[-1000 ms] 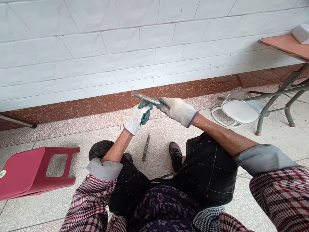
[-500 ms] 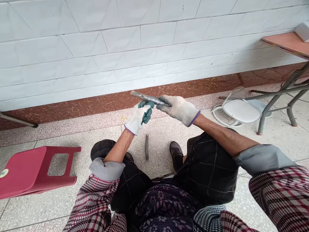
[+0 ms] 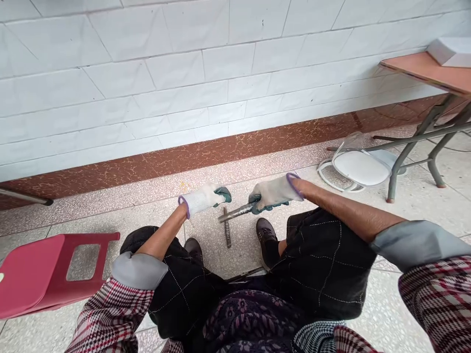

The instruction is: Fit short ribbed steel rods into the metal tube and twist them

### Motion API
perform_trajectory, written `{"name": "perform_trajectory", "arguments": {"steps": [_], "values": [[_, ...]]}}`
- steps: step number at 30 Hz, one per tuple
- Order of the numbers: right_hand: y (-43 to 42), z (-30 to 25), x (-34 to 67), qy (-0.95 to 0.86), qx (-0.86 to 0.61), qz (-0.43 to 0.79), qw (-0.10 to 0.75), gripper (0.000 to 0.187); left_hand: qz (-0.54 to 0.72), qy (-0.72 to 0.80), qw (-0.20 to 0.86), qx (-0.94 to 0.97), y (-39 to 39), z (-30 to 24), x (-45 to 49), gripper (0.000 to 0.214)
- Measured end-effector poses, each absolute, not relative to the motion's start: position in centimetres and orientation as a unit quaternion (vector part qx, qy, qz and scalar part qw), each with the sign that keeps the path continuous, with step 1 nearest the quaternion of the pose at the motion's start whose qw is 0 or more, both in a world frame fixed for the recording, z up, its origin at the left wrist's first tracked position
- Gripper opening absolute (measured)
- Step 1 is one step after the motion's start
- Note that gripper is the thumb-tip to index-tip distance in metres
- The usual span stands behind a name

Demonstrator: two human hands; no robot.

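I sit with knees apart over a tiled floor. My right hand (image 3: 271,194), in a white glove with green palm, is closed round one end of a grey wire-wrapped metal rod (image 3: 235,213) that slants down to the left, low between my feet. My left hand (image 3: 206,197), gloved the same way, hovers just left of the rod's free end with fingers curled and nothing in them. A second similar rod (image 3: 227,231) lies on the floor just under the held one, between my two dark shoes.
A red plastic stool (image 3: 40,272) lies on its side at the left. A white fan-like object (image 3: 358,166) rests on the floor at the right, beside the metal legs of a brown-topped table (image 3: 427,71). A white tiled wall with a brown skirting runs across the back.
Both hands have dropped from chest height toward the floor. My left hand has let go of the rod, which my right hand alone now holds, pointing down-left.
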State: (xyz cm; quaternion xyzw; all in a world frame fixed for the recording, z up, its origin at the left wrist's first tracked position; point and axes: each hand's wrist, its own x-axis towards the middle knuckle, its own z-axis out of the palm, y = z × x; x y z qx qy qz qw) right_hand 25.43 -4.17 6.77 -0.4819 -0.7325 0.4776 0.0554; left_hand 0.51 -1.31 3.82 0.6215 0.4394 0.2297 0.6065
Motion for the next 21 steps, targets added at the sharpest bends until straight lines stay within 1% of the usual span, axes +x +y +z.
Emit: {"name": "perform_trajectory", "arguments": {"steps": [3, 5, 6, 7, 8, 10, 13, 19, 21], "values": [[-2.6, 5.5, 25.3, -0.738, -0.548, 0.393, 0.017, 0.02, 0.232, 0.447, 0.604, 0.617, -2.0, 2.7, 1.1, 0.027], [-1.5, 6.2, 25.3, -0.75, -0.585, 0.309, -0.013, 0.016, 0.239, 0.45, 0.602, 0.615, -1.8, 2.3, 1.8, 0.022], [-1.1, 6.9, 25.4, -0.759, -0.602, 0.247, -0.032, 0.015, 0.243, 0.451, 0.6, 0.614, -1.4, 2.2, 2.2, 0.018], [-0.7, 7.7, 25.6, -0.766, -0.614, 0.187, -0.043, 0.015, 0.251, 0.451, 0.598, 0.613, -1.0, 2.2, 2.6, 0.013], [-0.4, 8.5, 25.8, -0.766, -0.625, 0.146, -0.034, 0.019, 0.261, 0.45, 0.596, 0.611, -0.5, 2.2, 2.9, 0.012], [-0.1, 9.8, 26.4, -0.759, -0.643, 0.101, -0.001, 0.028, 0.313, 0.436, 0.587, 0.606, 0.3, 2.2, 3.4, 0.015], [0.2, 10.6, 27.1, -0.745, -0.658, 0.094, 0.058, 0.034, 0.377, 0.397, 0.6, 0.583, 0.9, 2.2, 3.7, 0.024], [1.2, 10.2, 27.4, -0.74, -0.657, 0.114, 0.091, 0.033, 0.362, 0.336, 0.699, 0.518, -0.4, 3.1, 3.3, 0.025], [1.4, 10.1, 27.4, -0.739, -0.657, 0.114, 0.094, 0.033, 0.351, 0.311, 0.727, 0.501, -0.9, 3.5, 3.1, 0.028]]}}
